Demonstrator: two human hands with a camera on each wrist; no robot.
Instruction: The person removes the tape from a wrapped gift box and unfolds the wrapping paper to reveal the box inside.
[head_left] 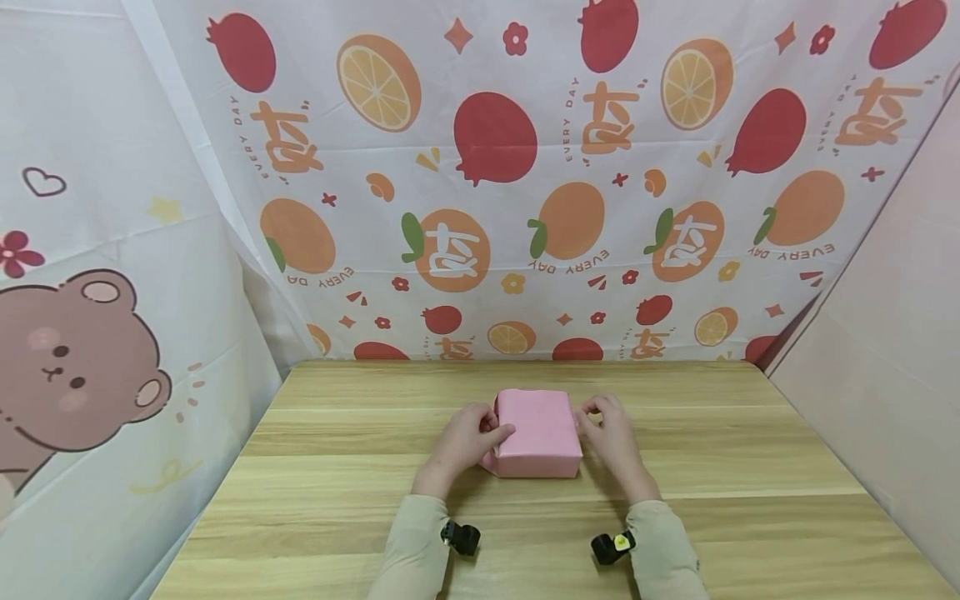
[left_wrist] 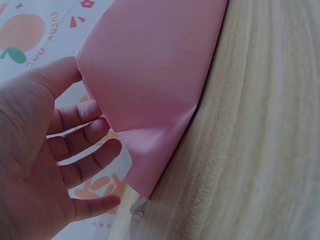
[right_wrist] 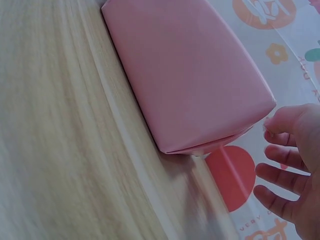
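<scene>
A box wrapped in pink paper [head_left: 536,425] lies on the wooden table in front of me. At its left end a loose paper flap [left_wrist: 147,170] sticks out toward the tabletop. My left hand [head_left: 471,433] is at that end, its thumb on the box's upper edge and its other fingers loosely bent beside the end. In the left wrist view, those fingers are spread and some touch the paper's edge. My right hand [head_left: 611,429] is by the right end, fingers loosely bent, the thumb close to a corner. The folds on that end [right_wrist: 210,145] are partly hidden.
The wooden table [head_left: 337,500] runs back to a fruit-printed cloth [head_left: 510,250]. A bear-printed cloth [head_left: 82,358] hangs on the left. A small shiny piece [left_wrist: 137,214], of unclear kind, shows beyond the flap. Black straps with cameras [head_left: 461,537] sit on the wrists.
</scene>
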